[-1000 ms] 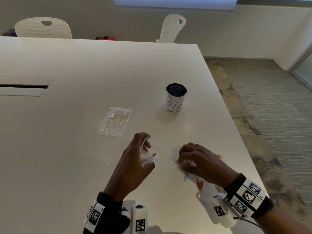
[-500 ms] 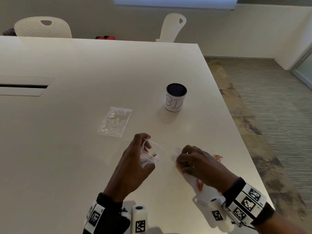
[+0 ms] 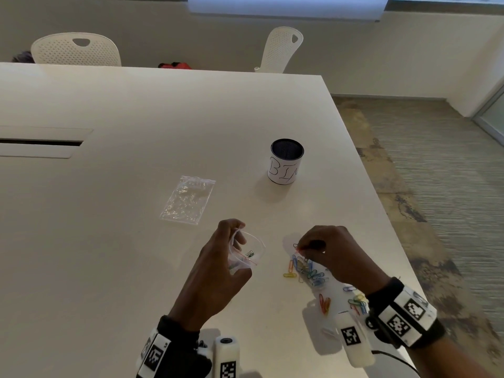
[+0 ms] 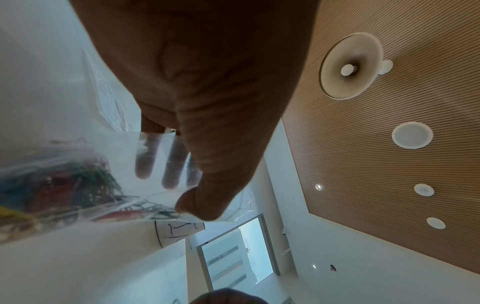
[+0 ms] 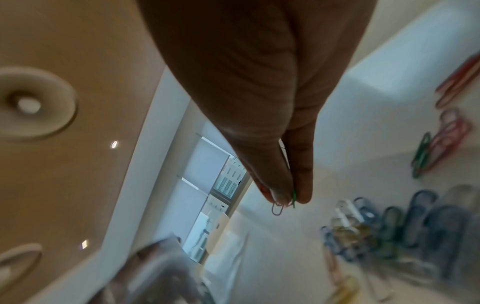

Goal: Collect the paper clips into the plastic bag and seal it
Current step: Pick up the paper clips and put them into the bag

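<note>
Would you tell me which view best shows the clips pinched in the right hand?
The right wrist view: the right hand pinches the clips between thumb and finger, their green and purple ends poking out. The head view shows only a small, partly hidden glimpse. The left wrist view does not show them.

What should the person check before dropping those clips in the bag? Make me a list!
1. Bag mouth open: ok, the left hand holds the plastic bag with its top spread.
2. Clips gripped: ok, the right hand pinches the held clips at the fingertips.
3. Clips over the bag mouth: not ok, they are off to its right, above the table.
4. Earlier clips staying inside: ok, colored ones show through the plastic.
5. All clips collected: not ok, the loose pile remains.
6. Seal strip clean: cannot tell.
</note>
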